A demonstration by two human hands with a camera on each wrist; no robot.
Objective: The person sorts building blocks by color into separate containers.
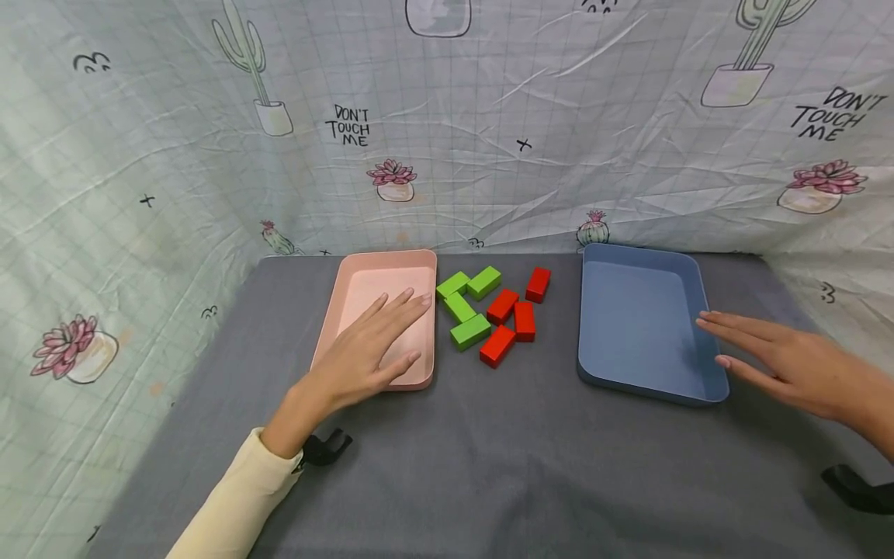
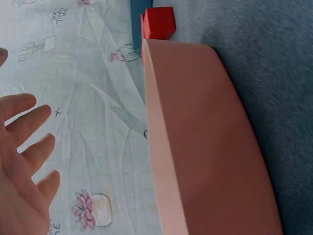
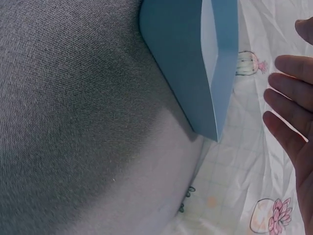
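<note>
Over the pink tray (image 1: 427, 341) my left hand (image 1: 366, 345) hovers with its fingers outstretched, holding nothing. In the left wrist view that hand (image 2: 22, 147) shows beside the tray's outer wall (image 2: 205, 132). My right hand (image 1: 789, 357) hangs at the right edge of the blue tray (image 1: 635, 326), fingers straight and nothing in them. The right wrist view has this hand (image 3: 293, 107) apart from the tray's wall (image 3: 181, 54). Several green blocks (image 1: 471, 331) and several red blocks (image 1: 497, 346) lie on the cloth between the two trays, green on the left, red on the right.
A dark grey cloth (image 1: 489, 450) covers the table. Behind it and along both sides hangs a pale curtain (image 1: 461, 140) printed with cacti and words. Black straps (image 1: 327, 448) sit at the wrists.
</note>
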